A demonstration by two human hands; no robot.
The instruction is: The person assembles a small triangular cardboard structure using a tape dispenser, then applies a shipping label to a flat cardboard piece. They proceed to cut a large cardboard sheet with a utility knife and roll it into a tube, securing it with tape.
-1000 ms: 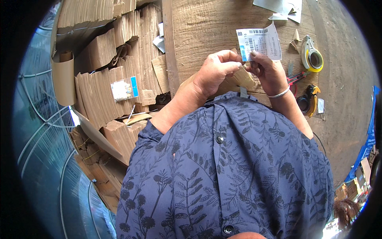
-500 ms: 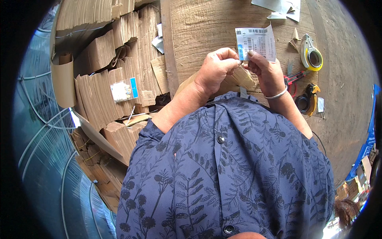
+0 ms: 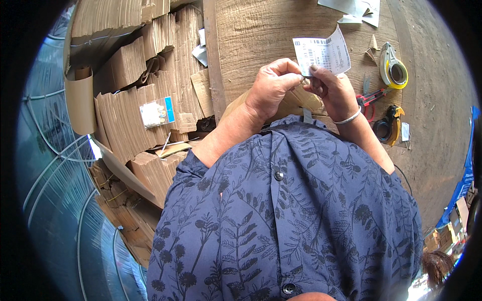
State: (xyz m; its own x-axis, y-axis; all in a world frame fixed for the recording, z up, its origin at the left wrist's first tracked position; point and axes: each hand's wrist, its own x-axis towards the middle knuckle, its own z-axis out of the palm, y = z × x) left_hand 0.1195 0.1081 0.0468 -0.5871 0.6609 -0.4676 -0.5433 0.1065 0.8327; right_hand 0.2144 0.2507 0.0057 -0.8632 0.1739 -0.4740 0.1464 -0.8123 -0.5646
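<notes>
A white printed shipping label (image 3: pixel 321 54) stands up from my right hand (image 3: pixel 335 95), its upper right edge curling. The right thumb presses on the lower part of the label, with the fingers bent behind it. My left hand (image 3: pixel 276 85) is closed, thumb and forefinger pinched at the label's lower left corner. What lies between those fingertips is too small to see clearly. Beneath both hands, close to my body, rests a brown package (image 3: pixel 304 102), partly covered by my arms and shirt.
Right of my hands on the wooden table (image 3: pixel 251 30) lie red-handled scissors (image 3: pixel 369 100), a yellow tape dispenser (image 3: pixel 395 72) and a black-and-orange one (image 3: pixel 389 125). White paper sheets (image 3: pixel 354 9) sit at the far edge. Flattened cardboard stacks (image 3: pixel 130 108) fill the left, with a small clear packet (image 3: pixel 155 114) on top.
The label has tilted and turned in my right hand, its top leaning left and its right edge curling more. My right hand has shifted slightly; the left stays nearly where it was.
</notes>
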